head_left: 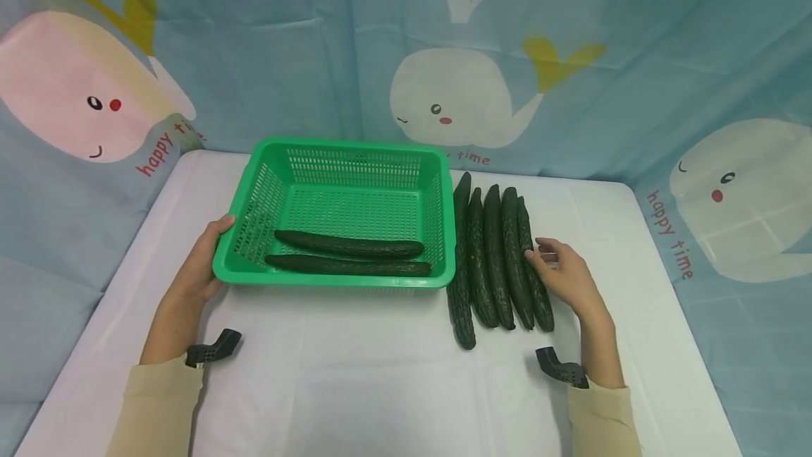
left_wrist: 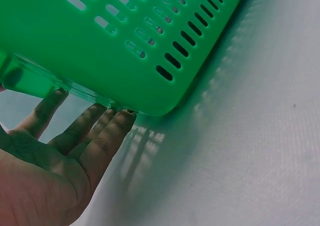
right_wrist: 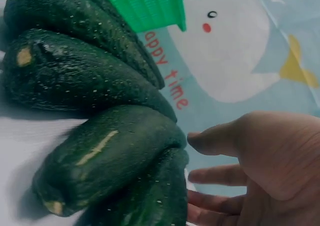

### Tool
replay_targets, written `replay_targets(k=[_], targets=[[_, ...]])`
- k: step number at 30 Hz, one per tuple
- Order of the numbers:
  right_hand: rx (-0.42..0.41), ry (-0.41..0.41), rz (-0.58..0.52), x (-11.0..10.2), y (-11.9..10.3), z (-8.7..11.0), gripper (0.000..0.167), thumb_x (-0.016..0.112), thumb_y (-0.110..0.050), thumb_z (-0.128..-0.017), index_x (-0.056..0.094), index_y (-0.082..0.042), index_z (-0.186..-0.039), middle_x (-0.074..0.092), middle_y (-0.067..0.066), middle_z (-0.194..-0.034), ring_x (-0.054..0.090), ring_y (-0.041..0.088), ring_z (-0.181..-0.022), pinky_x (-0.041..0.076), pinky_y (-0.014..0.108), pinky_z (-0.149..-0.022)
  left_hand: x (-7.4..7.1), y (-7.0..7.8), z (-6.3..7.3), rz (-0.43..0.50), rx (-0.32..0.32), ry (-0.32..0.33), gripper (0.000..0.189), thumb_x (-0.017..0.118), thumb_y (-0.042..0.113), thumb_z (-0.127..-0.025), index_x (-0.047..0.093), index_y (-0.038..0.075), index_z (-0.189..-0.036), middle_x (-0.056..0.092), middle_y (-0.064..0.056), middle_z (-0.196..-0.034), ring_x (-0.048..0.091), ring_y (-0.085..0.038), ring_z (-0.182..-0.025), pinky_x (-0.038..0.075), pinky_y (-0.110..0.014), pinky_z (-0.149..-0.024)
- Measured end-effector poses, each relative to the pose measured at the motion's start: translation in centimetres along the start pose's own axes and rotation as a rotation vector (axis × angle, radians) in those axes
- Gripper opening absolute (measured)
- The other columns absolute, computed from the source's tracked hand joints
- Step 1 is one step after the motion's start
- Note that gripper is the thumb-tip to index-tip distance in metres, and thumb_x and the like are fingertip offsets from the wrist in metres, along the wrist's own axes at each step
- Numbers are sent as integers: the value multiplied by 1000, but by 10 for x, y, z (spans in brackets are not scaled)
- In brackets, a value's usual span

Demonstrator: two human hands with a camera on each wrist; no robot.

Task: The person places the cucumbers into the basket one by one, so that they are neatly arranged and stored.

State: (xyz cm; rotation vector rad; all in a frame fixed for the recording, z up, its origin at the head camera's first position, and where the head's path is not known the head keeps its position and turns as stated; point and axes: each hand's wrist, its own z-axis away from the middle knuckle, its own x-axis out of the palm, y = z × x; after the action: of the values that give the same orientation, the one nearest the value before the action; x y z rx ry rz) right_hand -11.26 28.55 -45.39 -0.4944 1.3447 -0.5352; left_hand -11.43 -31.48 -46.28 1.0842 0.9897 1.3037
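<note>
Two dark green cucumbers lie lengthwise in the green plastic basket, near its front wall. My left hand is at the basket's left side. In the left wrist view, the fingers reach out fairly straight, tips against the rim. Several more cucumbers lie side by side right of the basket, pointing away from me. My right hand is beside the rightmost of them, thumb and fingers parted. From the right wrist, its thumb tip appears close to the cucumber ends, with nothing in its grasp.
A white cloth covers the table. Behind and at both sides hangs a light blue curtain with printed whales, meeting the table's back edge. The basket's right wall stands close against the leftmost cucumber of the row.
</note>
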Motion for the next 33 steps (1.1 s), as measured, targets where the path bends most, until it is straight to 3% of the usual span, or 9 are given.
replay_targets(k=[2, 4, 7, 9, 12, 20, 26, 28, 33], targets=[[8, -20, 12, 1, -2, 0, 67, 54, -42, -110, 45, 7, -155, 53, 38, -147, 58, 56, -132, 51, 72, -105, 0, 0, 0, 0, 3, -1, 81, 39, 55, -110, 11, 9, -171, 47, 8, -142, 59, 5, -119, 58, -11, -94], [16, -34, 18, 3, -3, -1, 67, 54, -41, -110, 46, 10, -153, 53, 39, -145, 58, 56, -131, 51, 72, -105, 0, 1, 0, 5, 3, -3, 81, 39, 55, -111, 11, 9, -171, 47, 8, -141, 59, 4, -119, 58, -11, -94], [28, -50, 28, 4, -3, 0, 67, 54, -42, -110, 48, 12, -150, 55, 39, -143, 60, 55, -128, 52, 71, -103, 1, 1, -1, 3, 5, -13, 80, 38, 55, -111, 10, 11, -171, 42, -8, -154, 56, 2, -123, 57, -11, -96], [33, -55, 37, 4, -2, 0, 67, 53, -42, -111, 49, 13, -149, 55, 39, -142, 61, 55, -127, 53, 70, -102, 2, 1, -2, 5, 3, -19, 79, 38, 55, -111, 10, 12, -172, 30, -19, -165, 54, -1, -127, 56, -11, -97], [37, -53, 40, 5, -1, 0, 65, 52, -40, -111, 51, 14, -147, 56, 39, -142, 61, 55, -126, 54, 70, -102, 3, 1, -3, 4, 1, -26, 79, 37, 56, -111, 9, 14, -172, 15, -26, -172, 50, -4, -133, 55, -11, -98], [33, -33, 22, 9, -1, -2, 58, 57, -31, -110, 52, 14, -145, 61, 37, -133, 66, 51, -118, 57, 65, -98, 1, 1, -1, 13, 10, -18, 78, 36, 55, -111, 9, 13, -172, 18, -25, -171, 54, 1, -125, 56, -12, -98], [39, -12, 36, 10, -4, -4, 52, 57, -25, -108, 55, 14, -143, 65, 34, -126, 67, 46, -112, 58, 60, -93, -1, 0, 1, 2, 34, -9, 78, 36, 53, -111, 12, 8, -171, 39, -14, -159, 62, 5, -119, 58, -13, -96], [54, -9, 42, 10, -6, -3, 52, 57, -25, -108, 56, 13, -143, 67, 34, -125, 68, 46, -113, 58, 60, -94, -1, 0, 1, 3, 32, -14, 78, 36, 53, -112, 12, 8, -171, 37, -16, -160, 61, 5, -120, 58, -13, -96], [114, -12, 43, 9, -9, -2, 53, 57, -26, -107, 57, 14, -141, 68, 36, -128, 68, 50, -117, 58, 63, -98, 0, 1, 0, 7, 19, -22, 78, 36, 54, -112, 10, 10, -171, 17, -27, -171, 58, 5, -121, 57, -12, -98]])
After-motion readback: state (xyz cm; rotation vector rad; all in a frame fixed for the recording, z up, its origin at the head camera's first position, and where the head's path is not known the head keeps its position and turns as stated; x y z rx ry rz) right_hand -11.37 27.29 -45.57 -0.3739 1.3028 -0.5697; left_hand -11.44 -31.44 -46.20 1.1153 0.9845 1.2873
